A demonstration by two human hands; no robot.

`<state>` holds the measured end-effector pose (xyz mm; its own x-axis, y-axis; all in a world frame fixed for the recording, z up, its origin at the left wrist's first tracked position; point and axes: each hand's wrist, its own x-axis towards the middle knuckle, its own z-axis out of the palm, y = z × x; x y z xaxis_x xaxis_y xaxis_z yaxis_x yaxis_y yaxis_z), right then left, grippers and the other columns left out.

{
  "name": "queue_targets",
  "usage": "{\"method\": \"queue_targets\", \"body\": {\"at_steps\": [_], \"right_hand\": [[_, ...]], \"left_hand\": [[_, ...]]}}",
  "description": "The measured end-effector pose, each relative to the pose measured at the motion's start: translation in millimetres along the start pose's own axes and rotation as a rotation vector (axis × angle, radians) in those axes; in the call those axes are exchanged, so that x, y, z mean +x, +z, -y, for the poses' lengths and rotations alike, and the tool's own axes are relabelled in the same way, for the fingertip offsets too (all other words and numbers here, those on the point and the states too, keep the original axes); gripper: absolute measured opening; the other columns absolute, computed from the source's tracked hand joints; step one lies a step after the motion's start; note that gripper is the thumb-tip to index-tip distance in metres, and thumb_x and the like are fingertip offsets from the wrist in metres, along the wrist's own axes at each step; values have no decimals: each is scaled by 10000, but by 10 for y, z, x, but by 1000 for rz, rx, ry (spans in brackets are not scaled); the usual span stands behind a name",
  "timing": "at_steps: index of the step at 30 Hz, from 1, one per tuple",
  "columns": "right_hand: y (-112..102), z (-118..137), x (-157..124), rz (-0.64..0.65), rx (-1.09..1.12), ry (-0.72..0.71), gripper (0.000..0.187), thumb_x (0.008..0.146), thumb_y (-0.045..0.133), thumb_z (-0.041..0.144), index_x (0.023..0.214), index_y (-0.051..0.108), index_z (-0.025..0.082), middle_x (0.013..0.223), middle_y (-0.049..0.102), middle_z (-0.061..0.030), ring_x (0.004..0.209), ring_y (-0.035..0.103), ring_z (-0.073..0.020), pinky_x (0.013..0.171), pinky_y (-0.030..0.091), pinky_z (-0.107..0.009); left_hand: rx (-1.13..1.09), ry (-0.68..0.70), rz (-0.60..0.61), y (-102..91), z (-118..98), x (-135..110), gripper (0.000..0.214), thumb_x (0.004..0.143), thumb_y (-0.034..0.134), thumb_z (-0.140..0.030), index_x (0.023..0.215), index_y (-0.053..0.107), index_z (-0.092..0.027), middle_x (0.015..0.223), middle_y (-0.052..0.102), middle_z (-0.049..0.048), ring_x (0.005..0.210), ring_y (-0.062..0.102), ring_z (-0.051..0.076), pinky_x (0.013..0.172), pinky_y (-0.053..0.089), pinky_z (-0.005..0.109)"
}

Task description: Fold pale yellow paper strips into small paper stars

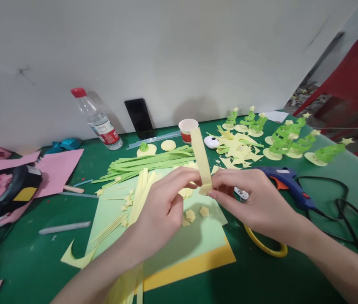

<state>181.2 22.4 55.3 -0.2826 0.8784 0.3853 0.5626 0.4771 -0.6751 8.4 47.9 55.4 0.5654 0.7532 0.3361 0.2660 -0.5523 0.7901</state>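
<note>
Between my two hands stands a pale yellow paper strip (200, 154), its lower end folded over. My left hand (166, 198) is closed with its fingertips on the strip's left edge. From the right, the thumb and forefinger of my right hand (255, 198) pinch the folded end. Below them, small folded paper pentagons (190, 215) lie on a light green sheet (179, 249). Long yellow strips (140, 192) run under my left hand, beside tiny paper stars (128, 200). Yellow-handled scissors (270, 250) lie partly hidden beneath my right hand.
Green paper strips (150, 162), a paper cup (187, 131) and yellow scraps (239, 150) lie behind my hands. At right are a blue glue gun (289, 185) with its cable and several star-topped paper trees (283, 143). A bottle (101, 126) and phone (140, 118) stand by the wall.
</note>
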Motion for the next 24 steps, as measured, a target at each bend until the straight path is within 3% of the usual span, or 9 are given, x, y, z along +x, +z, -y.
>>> {"method": "queue_targets", "body": {"at_steps": [4, 8, 14, 18, 24], "right_hand": [[-8, -4, -3, 63, 51, 54, 201, 786, 496, 104, 610, 577, 158, 536, 555, 1, 467, 454, -94, 432, 360, -198], [-11, 5, -11, 89, 58, 83, 192, 777, 486, 97, 660, 629, 149, 556, 582, -9, 478, 470, -100, 445, 372, -208], [-55, 49, -28, -22, 113, 58, 201, 821, 534, 126, 640, 612, 166, 582, 596, 2, 510, 486, -87, 459, 386, -186], [-80, 44, -30, -79, 97, -56, 170, 820, 533, 96, 696, 622, 171, 628, 635, -5, 517, 516, -90, 463, 437, -188], [-73, 33, -35, -231, -176, -349, 120, 826, 606, 103, 822, 677, 200, 788, 726, -44, 543, 617, -119, 501, 526, -226]], "left_hand": [[40, -9, -30, -7, -39, 31, 281, 767, 441, -29, 764, 669, -193, 821, 699, 19, 741, 622, 160, 678, 508, 270], [-29, -117, -51, -16, -90, 63, 158, 755, 587, -77, 724, 698, -186, 733, 706, 3, 667, 625, 141, 647, 516, 246], [-281, -333, -17, -74, -104, 60, 84, 724, 666, -150, 650, 683, -186, 677, 669, -24, 565, 608, 99, 482, 494, 164], [-471, -421, 1, -87, -70, 42, 89, 739, 664, -156, 659, 692, -184, 707, 658, -21, 534, 612, 88, 479, 533, 163], [-693, -410, -18, -65, -35, 36, 131, 773, 647, -124, 677, 708, -189, 711, 641, -19, 580, 620, 86, 508, 559, 151]]}}
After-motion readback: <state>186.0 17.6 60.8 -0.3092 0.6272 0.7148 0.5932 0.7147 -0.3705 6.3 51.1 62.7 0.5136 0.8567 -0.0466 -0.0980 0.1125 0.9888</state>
